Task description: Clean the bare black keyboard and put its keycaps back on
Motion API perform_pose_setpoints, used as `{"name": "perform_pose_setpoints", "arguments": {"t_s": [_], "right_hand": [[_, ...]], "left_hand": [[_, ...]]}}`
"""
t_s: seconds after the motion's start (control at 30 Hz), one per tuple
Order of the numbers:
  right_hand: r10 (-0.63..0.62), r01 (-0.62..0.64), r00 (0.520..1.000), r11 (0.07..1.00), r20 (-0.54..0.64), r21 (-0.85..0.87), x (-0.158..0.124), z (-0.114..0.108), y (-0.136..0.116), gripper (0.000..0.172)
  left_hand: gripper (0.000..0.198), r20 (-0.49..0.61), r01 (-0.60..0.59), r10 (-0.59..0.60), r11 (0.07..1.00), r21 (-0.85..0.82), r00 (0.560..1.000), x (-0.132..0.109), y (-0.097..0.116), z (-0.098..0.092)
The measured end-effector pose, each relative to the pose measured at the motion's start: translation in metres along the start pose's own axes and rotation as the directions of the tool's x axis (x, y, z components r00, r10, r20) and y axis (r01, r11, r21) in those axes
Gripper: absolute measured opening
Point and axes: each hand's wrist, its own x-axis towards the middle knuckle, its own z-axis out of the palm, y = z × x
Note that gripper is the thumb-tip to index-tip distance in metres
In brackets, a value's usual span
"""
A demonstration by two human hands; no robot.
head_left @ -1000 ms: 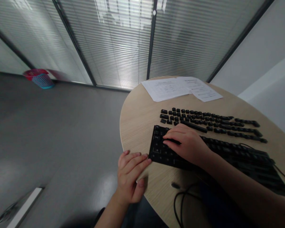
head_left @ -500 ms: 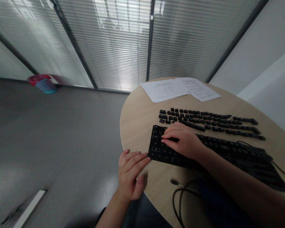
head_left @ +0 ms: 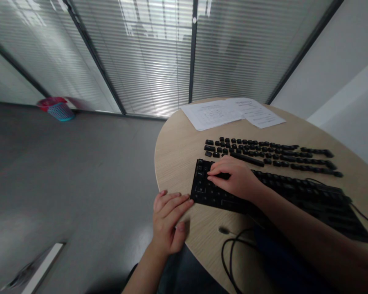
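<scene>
A black keyboard (head_left: 207, 199) lies on the round wooden table, its left part partly stripped down to bare key posts, with a few keycaps still on near the top left corner. My right hand (head_left: 237, 177) is over this left part, thumb and fingers pinched together at the upper keys. Whatever sits between those fingertips is too small and dark to make out. My left hand (head_left: 170, 222) rests flat on the table edge, fingers stretched, fingertips touching the keyboard's lower left corner. Loose black keycaps (head_left: 245, 149) lie in rows behind the keyboard, with a long space bar (head_left: 247, 159) among them.
Printed papers (head_left: 214, 114) lie at the back of the table (head_left: 171, 163). A black cable (head_left: 231, 255) with a plug coils near the front edge. Blinds cover the glass wall behind. On the floor at the left stands a red and blue basket (head_left: 59, 109).
The view has shifted very slightly. Both hands stay in nearly the same places, with my right hand still pinched over the keyboard's upper left keys.
</scene>
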Motion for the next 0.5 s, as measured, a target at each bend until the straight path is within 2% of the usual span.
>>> {"name": "perform_pose_setpoints", "arguments": {"t_s": [0.5], "right_hand": [[-0.086, 0.090, 0.995, 0.993, 0.051, -0.078, -0.0013, -0.0029, -0.0026, 0.012]], "left_hand": [[0.044, -0.007, 0.018, -0.019, 0.999, -0.029, 1.000, -0.0016, 0.0023, 0.0034]]}}
